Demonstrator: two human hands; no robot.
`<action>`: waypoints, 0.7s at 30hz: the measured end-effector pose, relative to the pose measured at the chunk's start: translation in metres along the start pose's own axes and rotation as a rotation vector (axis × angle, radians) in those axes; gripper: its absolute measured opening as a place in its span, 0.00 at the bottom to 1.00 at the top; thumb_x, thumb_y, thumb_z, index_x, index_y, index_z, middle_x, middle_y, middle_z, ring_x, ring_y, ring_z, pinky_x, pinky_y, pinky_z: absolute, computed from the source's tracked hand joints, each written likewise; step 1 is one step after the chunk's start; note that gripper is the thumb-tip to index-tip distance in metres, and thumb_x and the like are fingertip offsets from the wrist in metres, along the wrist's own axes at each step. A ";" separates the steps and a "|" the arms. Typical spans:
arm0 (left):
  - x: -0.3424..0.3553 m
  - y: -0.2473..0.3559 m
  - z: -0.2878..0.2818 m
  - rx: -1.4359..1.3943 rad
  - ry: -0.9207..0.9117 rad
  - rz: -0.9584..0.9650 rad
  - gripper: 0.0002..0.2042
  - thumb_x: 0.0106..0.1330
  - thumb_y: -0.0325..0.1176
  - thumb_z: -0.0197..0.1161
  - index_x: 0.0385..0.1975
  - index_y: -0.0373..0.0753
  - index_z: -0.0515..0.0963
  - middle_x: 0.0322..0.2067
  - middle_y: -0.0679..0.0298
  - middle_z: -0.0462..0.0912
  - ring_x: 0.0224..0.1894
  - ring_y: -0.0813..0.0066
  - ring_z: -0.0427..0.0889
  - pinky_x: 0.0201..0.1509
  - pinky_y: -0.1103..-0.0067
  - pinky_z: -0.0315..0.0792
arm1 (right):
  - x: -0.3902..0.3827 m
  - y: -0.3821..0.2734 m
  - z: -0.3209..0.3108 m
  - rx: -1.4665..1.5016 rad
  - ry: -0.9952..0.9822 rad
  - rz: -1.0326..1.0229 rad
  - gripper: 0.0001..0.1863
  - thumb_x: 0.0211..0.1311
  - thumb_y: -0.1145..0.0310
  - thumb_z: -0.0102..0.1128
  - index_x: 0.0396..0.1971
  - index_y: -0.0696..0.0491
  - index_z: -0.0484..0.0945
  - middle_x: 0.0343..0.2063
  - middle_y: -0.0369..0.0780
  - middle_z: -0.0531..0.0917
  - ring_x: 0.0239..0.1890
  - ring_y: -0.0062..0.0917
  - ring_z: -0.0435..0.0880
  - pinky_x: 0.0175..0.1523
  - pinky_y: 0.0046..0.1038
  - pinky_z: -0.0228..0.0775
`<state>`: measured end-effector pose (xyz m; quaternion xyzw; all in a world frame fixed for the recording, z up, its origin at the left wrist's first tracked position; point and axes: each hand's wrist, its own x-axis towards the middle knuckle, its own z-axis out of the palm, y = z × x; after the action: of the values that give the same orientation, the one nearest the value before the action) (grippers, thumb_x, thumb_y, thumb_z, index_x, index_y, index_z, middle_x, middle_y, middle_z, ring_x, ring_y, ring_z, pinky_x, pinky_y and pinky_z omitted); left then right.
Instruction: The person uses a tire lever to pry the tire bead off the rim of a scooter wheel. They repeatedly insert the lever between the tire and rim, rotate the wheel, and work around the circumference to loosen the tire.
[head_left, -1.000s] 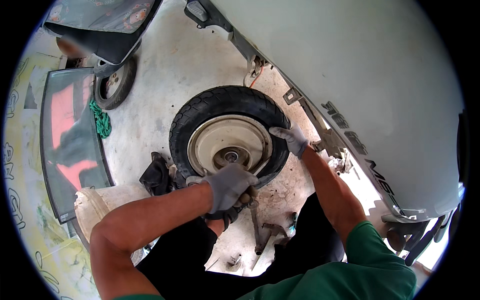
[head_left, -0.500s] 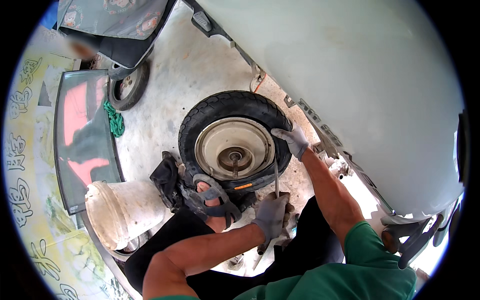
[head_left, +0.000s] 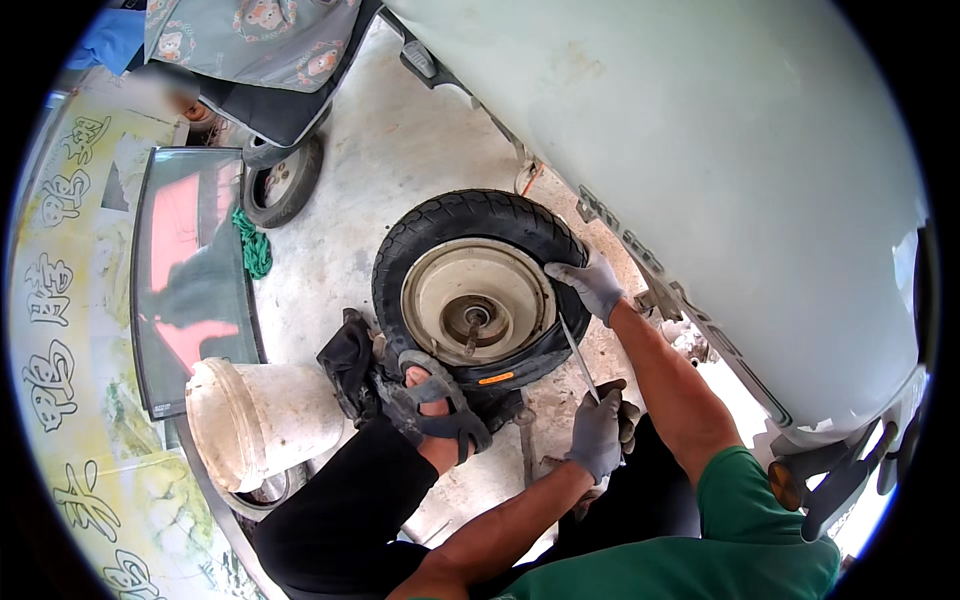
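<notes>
A black tyre (head_left: 440,218) on a cream hub wheel (head_left: 425,285) lies on the floor in front of me. My right hand (head_left: 592,284), in a grey glove, grips the tyre's right side, thumb on the sidewall and fingers over the tread. In my gloved left hand (head_left: 602,432) is a metal tyre lever (head_left: 577,352), slanting up and to the left. Its tip meets the tyre beside the rim's lower right edge; whether it sits under the bead I cannot tell. My sandalled foot (head_left: 440,400) rests against the tyre's lower left edge.
A white bucket (head_left: 290,412) stands at the left by a dark cloth (head_left: 348,365). Behind it leans a glass pane (head_left: 190,270), with a green rag (head_left: 252,245) and another wheel (head_left: 290,190) nearby. A pale vehicle panel (head_left: 700,150) overhangs the right. A metal tool (head_left: 527,440) lies below the tyre.
My left hand has swung right and slightly up, so the lever, upright before, now slants. My right hand keeps its hold on the tyre. The whole view has shifted a little.
</notes>
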<state>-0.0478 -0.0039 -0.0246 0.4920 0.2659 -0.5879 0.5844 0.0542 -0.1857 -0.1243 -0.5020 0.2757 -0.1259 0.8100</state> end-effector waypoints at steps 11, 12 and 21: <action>0.004 -0.004 -0.002 -0.005 -0.011 0.047 0.10 0.81 0.34 0.49 0.53 0.44 0.76 0.21 0.68 0.76 0.13 0.77 0.68 0.15 0.75 0.62 | -0.023 -0.034 0.040 -0.570 0.342 -0.033 0.38 0.59 0.52 0.77 0.63 0.58 0.73 0.51 0.48 0.86 0.55 0.35 0.85 0.62 0.34 0.74; 0.005 -0.006 -0.002 -0.007 -0.012 0.047 0.10 0.81 0.34 0.49 0.52 0.44 0.76 0.21 0.68 0.76 0.13 0.76 0.68 0.15 0.74 0.62 | -0.026 -0.040 0.041 -0.564 0.321 0.021 0.39 0.58 0.51 0.77 0.63 0.58 0.72 0.51 0.50 0.86 0.55 0.38 0.86 0.61 0.35 0.75; 0.017 -0.018 0.002 -0.016 0.021 0.029 0.10 0.80 0.32 0.50 0.53 0.41 0.76 0.21 0.65 0.76 0.13 0.75 0.70 0.14 0.74 0.64 | -0.020 -0.021 0.028 -0.595 0.326 0.019 0.39 0.56 0.49 0.77 0.60 0.58 0.75 0.47 0.51 0.87 0.51 0.39 0.88 0.56 0.35 0.78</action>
<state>-0.0626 -0.0093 -0.0440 0.4972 0.2695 -0.5720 0.5941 0.0553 -0.1648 -0.0900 -0.6870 0.4308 -0.1112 0.5745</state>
